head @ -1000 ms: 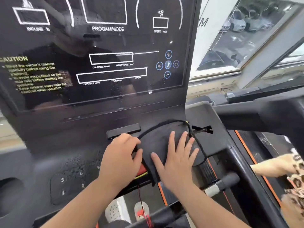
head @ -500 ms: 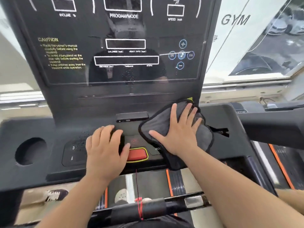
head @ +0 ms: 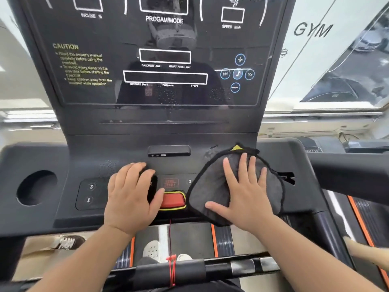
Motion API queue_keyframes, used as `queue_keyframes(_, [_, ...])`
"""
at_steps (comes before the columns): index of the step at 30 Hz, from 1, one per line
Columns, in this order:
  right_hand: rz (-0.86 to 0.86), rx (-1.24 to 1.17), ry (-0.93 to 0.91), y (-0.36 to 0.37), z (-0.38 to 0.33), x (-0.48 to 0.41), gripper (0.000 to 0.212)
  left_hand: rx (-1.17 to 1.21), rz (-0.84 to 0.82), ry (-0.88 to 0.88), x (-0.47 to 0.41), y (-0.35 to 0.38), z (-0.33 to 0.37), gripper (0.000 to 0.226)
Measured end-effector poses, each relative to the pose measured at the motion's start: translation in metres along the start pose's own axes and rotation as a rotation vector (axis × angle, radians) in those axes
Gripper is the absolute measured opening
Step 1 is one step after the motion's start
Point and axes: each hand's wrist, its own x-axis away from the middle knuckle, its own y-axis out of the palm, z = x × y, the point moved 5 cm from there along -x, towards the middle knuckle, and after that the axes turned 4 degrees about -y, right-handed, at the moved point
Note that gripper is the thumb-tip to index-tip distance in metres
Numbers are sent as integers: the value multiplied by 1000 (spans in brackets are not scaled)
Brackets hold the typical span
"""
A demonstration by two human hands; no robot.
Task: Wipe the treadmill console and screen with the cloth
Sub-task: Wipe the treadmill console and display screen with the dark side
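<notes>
Round cup recess (head: 36, 187) at the left edge of the matte console (head: 63, 159). Left hand (head: 132, 197) rests on the keypad (head: 90, 192), fingers loose and close together, holding nothing. Far behind, the glossy screen (head: 164, 60) reads CAUTION, PROGAM/MODE, SPEED. Red stop key (head: 172, 200) — yellow-rimmed — lies between the hands. Dark fuzzy cloth (head: 212, 186) lies on the console's right side — right hand (head: 246, 192) presses it flat, fingers spread. GYM lettering (head: 312, 29) on the far right window.
</notes>
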Motion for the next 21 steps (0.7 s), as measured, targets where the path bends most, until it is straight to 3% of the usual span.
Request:
queue_keyframes(4, [18, -54, 133, -14, 8, -36, 124, -8, 5, -17, 1, 1, -1, 48])
queue_keyframes(8, [78, -51, 148, -17, -11, -64, 123, -8, 15, -22, 1, 1, -3, 46])
queue_keyframes(15, [57, -1, -184, -6, -44, -35, 79, 3, 22, -14, 1, 0, -1, 43])
queue_keyframes(18, [-1, -11, -312, 3, -35, -3, 75, 12, 25, -12, 1, 0, -1, 43])
queue_keyframes(21, [17, -2, -248, 5, -8, 12, 87, 14, 36, -9, 0, -1, 0, 44])
